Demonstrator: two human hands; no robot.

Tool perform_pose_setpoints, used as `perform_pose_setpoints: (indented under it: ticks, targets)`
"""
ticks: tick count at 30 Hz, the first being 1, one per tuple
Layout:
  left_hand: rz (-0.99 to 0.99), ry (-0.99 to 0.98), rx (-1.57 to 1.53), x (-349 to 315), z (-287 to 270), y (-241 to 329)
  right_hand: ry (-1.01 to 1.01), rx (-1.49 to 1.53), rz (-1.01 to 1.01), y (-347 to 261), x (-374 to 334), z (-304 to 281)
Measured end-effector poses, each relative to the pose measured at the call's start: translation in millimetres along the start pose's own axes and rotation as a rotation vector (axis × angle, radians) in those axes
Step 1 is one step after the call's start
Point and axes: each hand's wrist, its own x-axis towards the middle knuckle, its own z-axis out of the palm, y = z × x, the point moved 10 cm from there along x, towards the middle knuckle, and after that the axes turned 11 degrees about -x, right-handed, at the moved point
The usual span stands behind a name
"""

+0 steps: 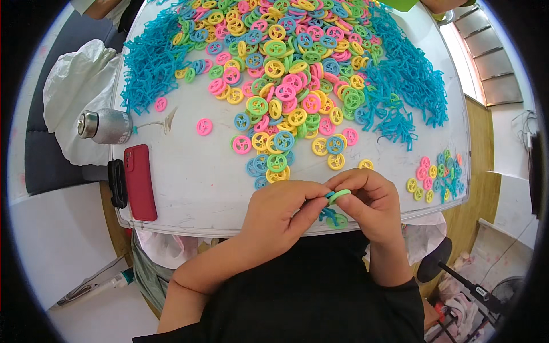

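In front of my body, at the table's near edge, both hands meet with fingers pinched. My right hand (372, 204) is closed on a light green plastic wheel (341, 194). Against it, my left hand (281, 210) pinches a teal plastic frame piece (328, 214), mostly covered by the fingers. A second green wheel (341, 222) shows just below, by the lower end of the teal piece. Whether the upper wheel is seated on the frame cannot be made out. Just beyond the hands, loose wheels (277, 163) in pink, yellow, blue and green spread from a big pile.
Teal frame pieces lie heaped at the left (150, 71) and right (409, 74) of the white table (186, 177). A red phone (140, 183), a black case (117, 184) and a grey flask (108, 126) line the left edge. Small assembled-looking pieces (449, 174) sit far right. Another person's arm (443, 6) shows opposite.
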Motion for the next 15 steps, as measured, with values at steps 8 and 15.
perform_pose_setpoints:
  ticks: [8,15]
  targets:
    - [0.451,0.125,0.329,-10,6,30,0.136,0.124,0.188,10,-3,2]
    - [0.472,0.091,0.239,-9,2,28,0.237,-0.384,0.06,-9,-7,-1]
